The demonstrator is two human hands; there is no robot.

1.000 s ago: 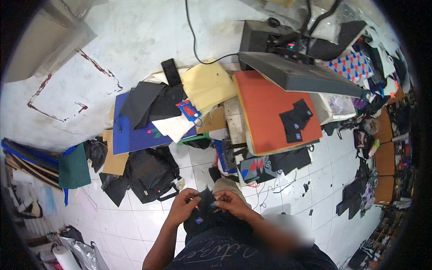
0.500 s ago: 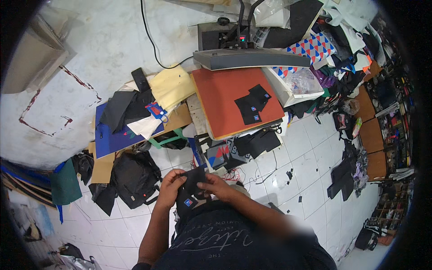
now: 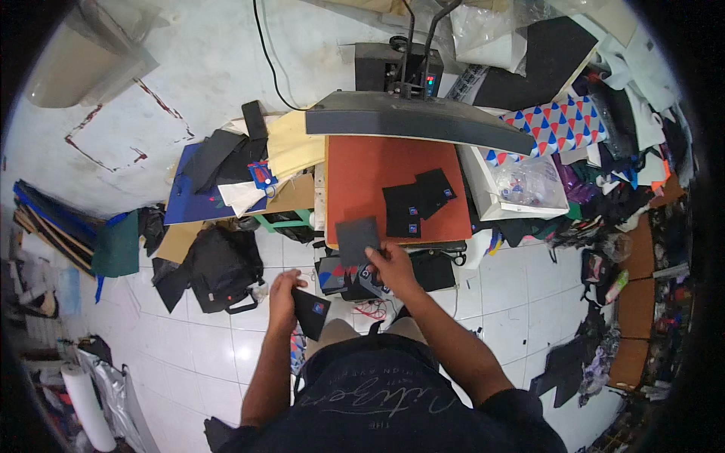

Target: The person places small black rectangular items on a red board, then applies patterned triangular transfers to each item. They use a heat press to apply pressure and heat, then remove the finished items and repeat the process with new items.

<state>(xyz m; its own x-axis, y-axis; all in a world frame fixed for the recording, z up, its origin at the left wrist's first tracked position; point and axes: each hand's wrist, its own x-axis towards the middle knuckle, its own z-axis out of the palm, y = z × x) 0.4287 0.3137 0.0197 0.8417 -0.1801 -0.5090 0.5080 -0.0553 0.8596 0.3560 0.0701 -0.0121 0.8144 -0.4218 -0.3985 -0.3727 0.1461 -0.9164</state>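
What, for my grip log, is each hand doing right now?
Left hand: holding a flat black piece.
Right hand: closed, pinching a flat dark grey piece.

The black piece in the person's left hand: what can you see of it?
The black piece looks like flat fabric with straight edges. A small, mostly blue square mark sits near its right corner. It is tilted, held along its left side by the left hand, which partly hides it, in front of the person.

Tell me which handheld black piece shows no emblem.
The right-hand piece: its visible face is plain, while the other piece, in the left hand, shows a coloured emblem.
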